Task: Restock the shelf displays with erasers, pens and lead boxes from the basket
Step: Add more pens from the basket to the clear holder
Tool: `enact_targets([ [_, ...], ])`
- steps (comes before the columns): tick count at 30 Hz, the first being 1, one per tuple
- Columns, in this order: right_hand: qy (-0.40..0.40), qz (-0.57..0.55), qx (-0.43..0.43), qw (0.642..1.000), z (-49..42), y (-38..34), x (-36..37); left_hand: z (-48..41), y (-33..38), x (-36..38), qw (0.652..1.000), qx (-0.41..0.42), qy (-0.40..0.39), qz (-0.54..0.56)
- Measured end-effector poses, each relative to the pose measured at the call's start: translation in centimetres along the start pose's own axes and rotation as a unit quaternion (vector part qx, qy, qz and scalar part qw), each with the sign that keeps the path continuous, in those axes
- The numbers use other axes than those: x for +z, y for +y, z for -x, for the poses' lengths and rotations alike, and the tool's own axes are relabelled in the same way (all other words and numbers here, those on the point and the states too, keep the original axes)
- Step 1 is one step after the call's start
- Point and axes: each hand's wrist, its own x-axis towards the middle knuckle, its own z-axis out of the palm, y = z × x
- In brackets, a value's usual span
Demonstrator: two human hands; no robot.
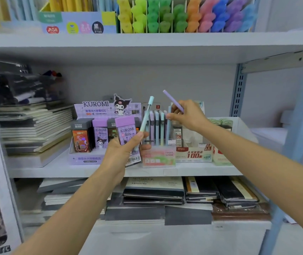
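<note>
My left hand [123, 150] grips a purple Kuromi lead box [127, 131] together with a mint-green pen [146, 116] that points up. Higher and to the right, my right hand [187, 116] holds a purple pen [172, 100] slanting up to the left, and its fingertips pinch a blue pen [169, 126] standing in the Fruit Soda pen display [159, 157]. Several pastel pens stand upright in that display. The Kuromi lead-box display [90, 157] with several boxes sits to the left on the middle shelf [55, 170].
A cream lead-refill display [194, 153] stands right of the pens, with a white box [239, 126] behind it. Notebook stacks [34, 129] lie at the left and on the lower shelf [165, 196]. Coloured highlighters [183, 17] fill the top shelf. A blue upright [301, 126] bounds the right.
</note>
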Motion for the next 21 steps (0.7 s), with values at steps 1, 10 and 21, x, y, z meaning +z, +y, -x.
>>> enact_targets([
  [1,-0.008,0.013,0.001,1.0,0.0,0.0,0.1,0.0,0.0,0.0,1.0,0.0,-0.001,-0.001],
  [10,0.025,-0.063,0.001,0.998,0.3,0.3,1.2,0.1,0.3,0.1,1.0,-0.017,-0.007,0.004],
  [21,-0.029,-0.345,-0.005,0.938,2.8,-3.4,0.9,0.7,0.5,0.2,1.0,0.001,0.023,-0.004],
])
